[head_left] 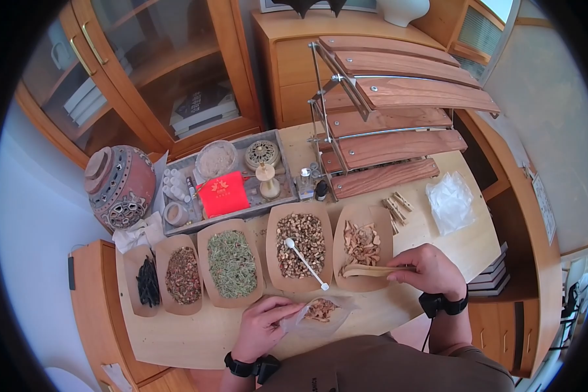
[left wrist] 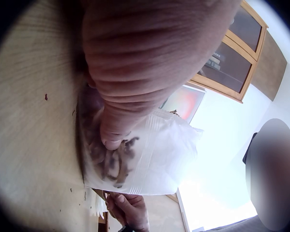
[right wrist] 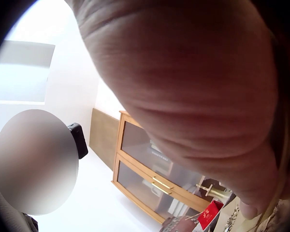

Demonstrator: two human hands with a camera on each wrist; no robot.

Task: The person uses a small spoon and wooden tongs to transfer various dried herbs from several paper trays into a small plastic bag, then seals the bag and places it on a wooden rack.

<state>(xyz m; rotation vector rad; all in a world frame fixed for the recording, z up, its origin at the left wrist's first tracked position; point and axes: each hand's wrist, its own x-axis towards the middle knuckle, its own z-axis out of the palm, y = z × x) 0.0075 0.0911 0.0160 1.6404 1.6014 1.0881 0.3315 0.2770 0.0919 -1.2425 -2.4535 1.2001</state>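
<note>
My left hand point(head_left: 262, 326) grips a translucent white pouch point(left wrist: 159, 154) by its side, close over the table front. Brown dried slices point(head_left: 321, 310) show inside the pouch's open mouth. In my right hand point(head_left: 431, 269) is the handle of a wooden scoop point(head_left: 371, 270). The scoop's head dips to the near end of the rightmost paper tray point(head_left: 383, 225), right by the tan dried chips point(head_left: 361, 242) lying there. To its left, a tray of brown chopped pieces point(head_left: 299, 228) has a small white double-ended spoon point(head_left: 304, 261) lying across it.
Paper trays further left hold green cut herb point(head_left: 232, 261), reddish bits point(head_left: 183, 276) and dark strips point(head_left: 147, 282). Behind them stands a grey tray point(head_left: 176, 228) with a red packet point(head_left: 223, 195). A tiered wooden rack point(head_left: 398, 144), clothespins point(head_left: 398, 208) and a clear plastic bag point(head_left: 449, 202) sit at the right.
</note>
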